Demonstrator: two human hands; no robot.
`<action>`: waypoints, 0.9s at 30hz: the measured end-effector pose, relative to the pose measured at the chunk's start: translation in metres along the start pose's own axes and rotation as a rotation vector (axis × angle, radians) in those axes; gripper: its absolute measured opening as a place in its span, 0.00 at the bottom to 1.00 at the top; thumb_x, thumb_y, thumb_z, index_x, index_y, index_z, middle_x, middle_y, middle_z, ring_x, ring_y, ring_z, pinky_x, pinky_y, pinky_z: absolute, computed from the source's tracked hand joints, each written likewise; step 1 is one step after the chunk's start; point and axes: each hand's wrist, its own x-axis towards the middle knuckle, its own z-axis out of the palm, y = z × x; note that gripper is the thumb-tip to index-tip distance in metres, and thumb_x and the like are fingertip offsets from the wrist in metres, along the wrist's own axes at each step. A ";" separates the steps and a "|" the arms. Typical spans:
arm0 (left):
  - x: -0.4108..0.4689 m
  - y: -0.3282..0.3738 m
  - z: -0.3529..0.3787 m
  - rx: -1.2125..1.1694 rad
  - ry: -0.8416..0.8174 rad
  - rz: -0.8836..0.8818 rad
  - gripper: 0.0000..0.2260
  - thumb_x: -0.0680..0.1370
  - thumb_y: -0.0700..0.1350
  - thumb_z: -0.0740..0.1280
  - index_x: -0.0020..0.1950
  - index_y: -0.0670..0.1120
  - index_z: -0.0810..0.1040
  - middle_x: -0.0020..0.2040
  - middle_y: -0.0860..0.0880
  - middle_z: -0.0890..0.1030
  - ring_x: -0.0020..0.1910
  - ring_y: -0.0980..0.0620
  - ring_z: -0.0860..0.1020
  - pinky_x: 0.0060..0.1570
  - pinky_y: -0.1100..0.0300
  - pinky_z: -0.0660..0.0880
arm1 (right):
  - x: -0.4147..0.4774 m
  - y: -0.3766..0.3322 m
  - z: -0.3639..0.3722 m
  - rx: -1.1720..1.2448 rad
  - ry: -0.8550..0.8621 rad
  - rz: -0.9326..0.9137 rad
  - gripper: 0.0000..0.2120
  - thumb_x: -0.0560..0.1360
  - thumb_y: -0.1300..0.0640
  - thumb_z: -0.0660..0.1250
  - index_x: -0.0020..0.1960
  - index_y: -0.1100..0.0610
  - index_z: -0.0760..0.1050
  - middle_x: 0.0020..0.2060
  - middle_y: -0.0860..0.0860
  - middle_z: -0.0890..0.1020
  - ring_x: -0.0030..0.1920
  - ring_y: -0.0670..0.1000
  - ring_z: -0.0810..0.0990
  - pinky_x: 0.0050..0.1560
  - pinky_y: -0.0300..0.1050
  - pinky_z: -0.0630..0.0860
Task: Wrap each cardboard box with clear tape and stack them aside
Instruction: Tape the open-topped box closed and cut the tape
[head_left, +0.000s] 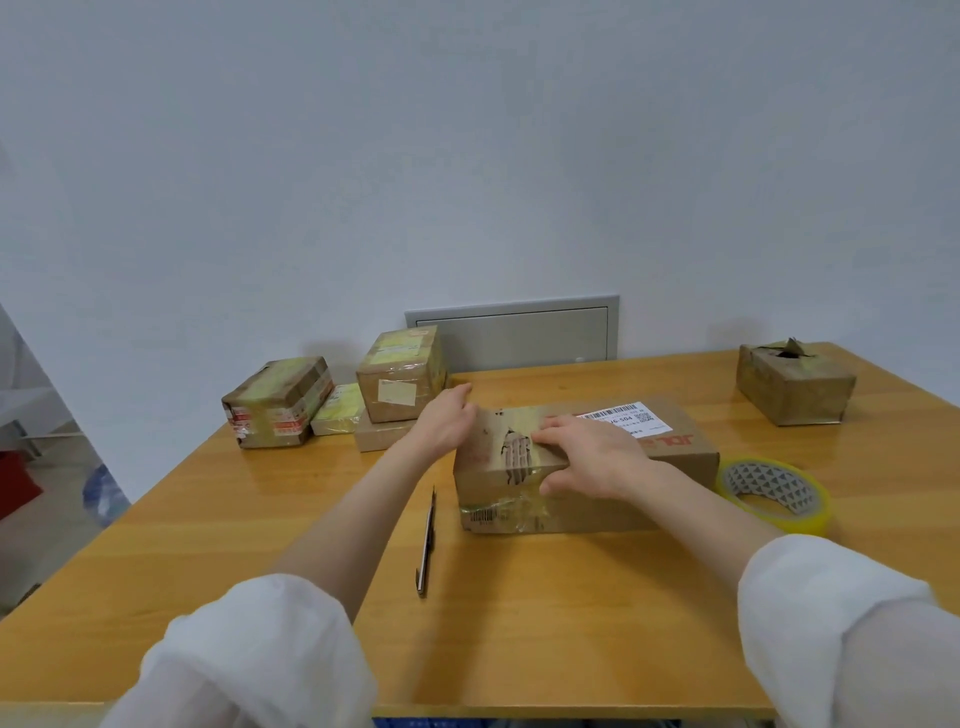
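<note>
My left hand (447, 421) rests loose-fingered against the end of the long box (597, 512) while my right hand (592, 457) presses flat on its top, smoothing tape, with wrapped boxes (400, 384) stacked beyond my left and a torn box (795, 387) beyond my right seemingly still to do.

Wooden table (260, 519); slim cutter (427, 540) on it; grey wall panel (519, 332).

The left hand (445, 422) and the right hand (592, 457) press flat on the left end of a long brown cardboard box (680, 460) on the yellow wooden table (249, 525). A yellowish clear tape roll (797, 522) lies just right of the box, and a slim metal utility knife (427, 540) lies to its left.
</note>
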 end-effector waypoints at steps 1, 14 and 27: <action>0.004 -0.001 0.000 -0.003 -0.041 -0.019 0.22 0.83 0.43 0.52 0.77 0.42 0.57 0.77 0.44 0.60 0.75 0.45 0.59 0.72 0.53 0.57 | 0.001 0.003 0.000 0.005 -0.012 -0.002 0.35 0.72 0.42 0.70 0.76 0.47 0.61 0.74 0.43 0.63 0.72 0.50 0.64 0.67 0.49 0.65; -0.002 -0.001 0.006 0.193 -0.084 -0.007 0.15 0.80 0.51 0.62 0.55 0.41 0.81 0.45 0.45 0.83 0.41 0.49 0.82 0.43 0.55 0.81 | 0.011 0.039 0.002 0.013 0.228 0.276 0.15 0.78 0.56 0.62 0.63 0.48 0.73 0.63 0.52 0.70 0.61 0.54 0.70 0.54 0.48 0.72; -0.030 0.030 0.030 -0.185 -0.196 -0.136 0.10 0.80 0.45 0.61 0.57 0.40 0.74 0.50 0.44 0.79 0.47 0.49 0.78 0.40 0.60 0.78 | 0.001 0.035 0.013 0.428 0.180 0.375 0.15 0.78 0.55 0.61 0.63 0.55 0.72 0.58 0.53 0.79 0.50 0.53 0.75 0.46 0.43 0.71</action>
